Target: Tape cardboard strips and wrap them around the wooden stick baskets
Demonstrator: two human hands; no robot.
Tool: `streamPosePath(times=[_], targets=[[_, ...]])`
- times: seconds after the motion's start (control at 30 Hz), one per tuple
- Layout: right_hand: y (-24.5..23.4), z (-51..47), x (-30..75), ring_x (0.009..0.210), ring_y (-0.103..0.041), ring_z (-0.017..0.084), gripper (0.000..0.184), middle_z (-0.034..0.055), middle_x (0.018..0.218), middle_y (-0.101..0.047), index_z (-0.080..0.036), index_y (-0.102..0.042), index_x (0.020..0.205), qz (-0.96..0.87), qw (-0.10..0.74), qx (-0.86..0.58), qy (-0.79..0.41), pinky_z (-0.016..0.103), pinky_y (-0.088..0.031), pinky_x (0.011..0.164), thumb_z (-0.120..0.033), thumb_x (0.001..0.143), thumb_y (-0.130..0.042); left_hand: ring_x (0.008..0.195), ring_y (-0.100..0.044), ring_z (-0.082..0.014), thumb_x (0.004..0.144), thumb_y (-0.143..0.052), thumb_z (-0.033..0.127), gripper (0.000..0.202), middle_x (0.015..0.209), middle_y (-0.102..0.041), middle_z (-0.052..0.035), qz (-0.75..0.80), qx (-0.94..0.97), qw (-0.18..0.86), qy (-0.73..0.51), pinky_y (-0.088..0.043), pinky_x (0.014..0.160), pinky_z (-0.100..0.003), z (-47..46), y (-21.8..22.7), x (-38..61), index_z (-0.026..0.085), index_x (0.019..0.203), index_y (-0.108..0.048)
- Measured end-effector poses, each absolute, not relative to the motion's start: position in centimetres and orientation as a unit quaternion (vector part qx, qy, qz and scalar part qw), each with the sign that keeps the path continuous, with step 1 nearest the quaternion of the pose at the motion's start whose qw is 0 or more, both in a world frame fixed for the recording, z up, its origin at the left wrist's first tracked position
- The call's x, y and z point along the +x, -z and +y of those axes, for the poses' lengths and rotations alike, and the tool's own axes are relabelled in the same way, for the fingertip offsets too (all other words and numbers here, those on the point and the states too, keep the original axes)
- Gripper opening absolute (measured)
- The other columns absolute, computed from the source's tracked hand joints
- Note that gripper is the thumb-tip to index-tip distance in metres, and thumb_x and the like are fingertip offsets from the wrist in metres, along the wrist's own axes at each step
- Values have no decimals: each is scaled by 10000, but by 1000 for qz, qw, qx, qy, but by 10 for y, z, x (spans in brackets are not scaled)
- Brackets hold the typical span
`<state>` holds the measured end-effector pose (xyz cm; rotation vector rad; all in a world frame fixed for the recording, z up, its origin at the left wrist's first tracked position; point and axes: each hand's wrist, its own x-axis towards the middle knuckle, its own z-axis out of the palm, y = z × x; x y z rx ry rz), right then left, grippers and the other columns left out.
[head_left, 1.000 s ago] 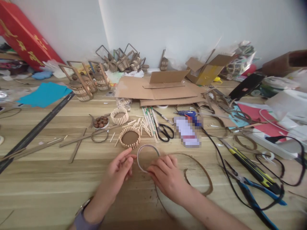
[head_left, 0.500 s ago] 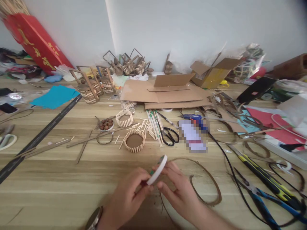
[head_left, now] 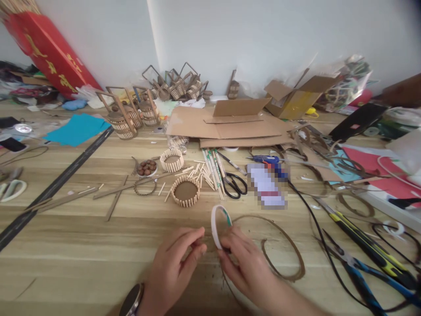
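My right hand (head_left: 243, 259) grips a narrow roll of white tape (head_left: 214, 228), green on its inner side, and holds it on edge above the table. To its left, my left hand (head_left: 179, 261) is apart from the roll, thumb and index fingertips slightly separated, with nothing visible between them. A dark watch (head_left: 132, 300) is on the left wrist. Behind and to the right of the right hand lies a curled brown strip (head_left: 297, 254). Beyond the hands stands a round basket base (head_left: 186, 193) ringed with short wooden sticks, with a second stick ring (head_left: 171, 160) behind it.
Black-handled scissors (head_left: 235, 185), loose sticks (head_left: 205, 177) and a blue glue gun (head_left: 266, 159) lie farther back. Pliers (head_left: 350, 262) and a yellow-black cutter (head_left: 365, 243) are at right. Flat cardboard (head_left: 187, 123) and small finished baskets (head_left: 121, 125) stand near the wall.
My left hand has let go of the tape roll and drawn slightly left. The roll, now in my right hand alone, has turned so its ring opening shows.
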<state>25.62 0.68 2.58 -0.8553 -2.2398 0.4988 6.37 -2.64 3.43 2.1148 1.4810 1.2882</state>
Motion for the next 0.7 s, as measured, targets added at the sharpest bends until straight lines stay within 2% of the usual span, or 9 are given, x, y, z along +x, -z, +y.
streamPosePath(times=[0.2,0.37,0.5,0.57,0.7], targets=[[-25,4,250,699,-505,182,117,30,720,-608,-185,-525,897,-890,327,-297,-117,288,-419,633,-89,922,-464,830,-686,-115,960,-530,231,168,920,-721,-22,509,732,119,-437,-522,773,-179,-28,-28,68,216,1083,-644],[-26,7,250,678,-510,185,96,32,713,-615,-169,-561,936,-901,321,-287,-59,302,-407,624,-116,938,-481,746,-655,-100,917,-559,145,97,816,-682,10,508,722,140,-449,-505,710,-170,-27,-32,68,216,918,-624],[-28,12,256,695,-516,192,199,38,729,-634,-115,-535,1141,-894,343,-286,-25,318,-410,650,-107,952,-473,723,-635,-110,928,-509,145,116,781,-654,6,478,752,150,-427,-505,689,-188,-29,-38,67,208,865,-584],[-30,16,263,723,-517,197,230,46,758,-644,-128,-532,1161,-896,349,-276,-5,328,-407,672,-81,953,-448,749,-641,-120,960,-461,164,142,810,-669,-3,444,784,130,-413,-511,712,-205,-32,-39,68,210,912,-586],[-39,28,280,769,-520,204,193,63,815,-648,-174,-577,1033,-889,363,-276,37,340,-403,694,-71,945,-439,845,-651,-136,1004,-394,199,215,917,-695,-36,438,798,76,-407,-514,778,-225,-37,-37,70,196,1145,-556]])
